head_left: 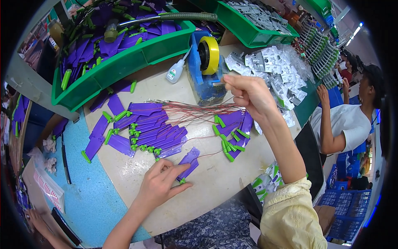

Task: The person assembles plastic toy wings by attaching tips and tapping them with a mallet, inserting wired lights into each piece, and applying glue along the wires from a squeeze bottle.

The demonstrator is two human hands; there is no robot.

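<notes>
My left hand [162,179] pins a flat purple plastic piece [191,157] with a green tip to the table, its index finger on top and its thumb along the lower end. A thin red wire runs from that piece toward the right-hand pile. My right hand [253,94] is raised, fingertips pinched at the front edge of a blue tape dispenser [204,89] with a yellow-rimmed roll [213,56]. What lies between those fingertips is too small to make out. Overlapping purple pieces [151,126] with wires fan out beyond my left hand; others [236,130] lie near my right forearm.
A green bin [137,56] of purple parts stands at the far left, a metal flexible tube across it. Another green bin [257,39] and a heap of white-grey parts [277,68] lie far right. A small white bottle [176,71] rests beside the dispenser. A co-worker sits at right.
</notes>
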